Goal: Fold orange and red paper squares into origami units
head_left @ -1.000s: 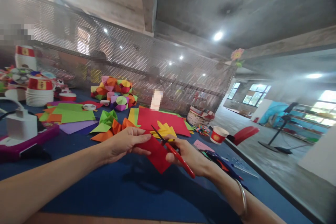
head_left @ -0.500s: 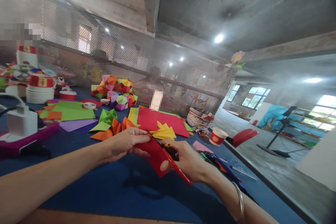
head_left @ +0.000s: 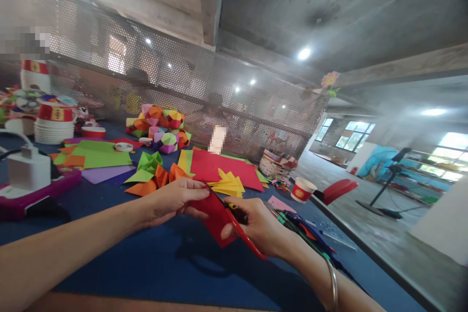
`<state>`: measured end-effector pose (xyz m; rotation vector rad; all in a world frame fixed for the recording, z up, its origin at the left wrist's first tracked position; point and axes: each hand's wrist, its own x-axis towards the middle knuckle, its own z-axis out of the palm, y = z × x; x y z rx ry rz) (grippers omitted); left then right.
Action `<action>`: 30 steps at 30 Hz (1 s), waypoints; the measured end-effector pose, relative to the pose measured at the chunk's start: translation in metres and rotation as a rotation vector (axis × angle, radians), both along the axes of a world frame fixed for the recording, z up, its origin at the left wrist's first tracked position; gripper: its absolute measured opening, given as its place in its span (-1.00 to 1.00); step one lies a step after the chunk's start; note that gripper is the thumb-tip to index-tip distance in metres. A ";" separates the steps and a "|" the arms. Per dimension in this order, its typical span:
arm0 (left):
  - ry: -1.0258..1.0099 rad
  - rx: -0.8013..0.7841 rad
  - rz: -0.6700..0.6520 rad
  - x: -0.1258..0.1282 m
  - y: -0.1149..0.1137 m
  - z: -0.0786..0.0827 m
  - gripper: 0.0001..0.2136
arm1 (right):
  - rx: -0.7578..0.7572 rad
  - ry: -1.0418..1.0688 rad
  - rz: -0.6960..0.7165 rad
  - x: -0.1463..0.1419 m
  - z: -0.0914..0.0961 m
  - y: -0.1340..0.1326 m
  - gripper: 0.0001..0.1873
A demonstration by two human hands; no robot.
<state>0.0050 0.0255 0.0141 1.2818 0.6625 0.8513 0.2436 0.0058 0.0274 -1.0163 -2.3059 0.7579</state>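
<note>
Blue tabletop [head_left: 139, 268]: above it, we see red paper [head_left: 214, 215] pinched by the left hand [head_left: 181, 199] at its upper end, long axis slanting down rightward; along the paper's right edge, the right hand [head_left: 261, 224] grips scissors [head_left: 245, 239], blades pointing toward the left fingertips.

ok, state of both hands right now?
Left hand: closed, pinching the red paper.
Right hand: closed, holding the scissors.

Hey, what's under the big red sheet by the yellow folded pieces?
Green and yellow paper peeks out along the left side of the red sheet, with yellow folded pieces over its near edge. What lies beneath its middle is covered.
</note>
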 end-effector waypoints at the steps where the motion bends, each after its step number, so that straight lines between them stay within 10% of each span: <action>1: 0.000 0.001 0.000 0.000 0.000 0.000 -0.54 | -0.016 0.002 0.006 0.000 -0.001 0.000 -0.52; 17: 0.009 0.000 -0.012 0.001 -0.001 0.000 -0.53 | -0.113 0.072 -0.018 -0.003 0.002 -0.002 -0.73; 30: -0.077 0.103 0.143 -0.005 0.006 0.003 -0.57 | -0.415 0.623 -0.265 0.001 -0.007 0.012 -0.28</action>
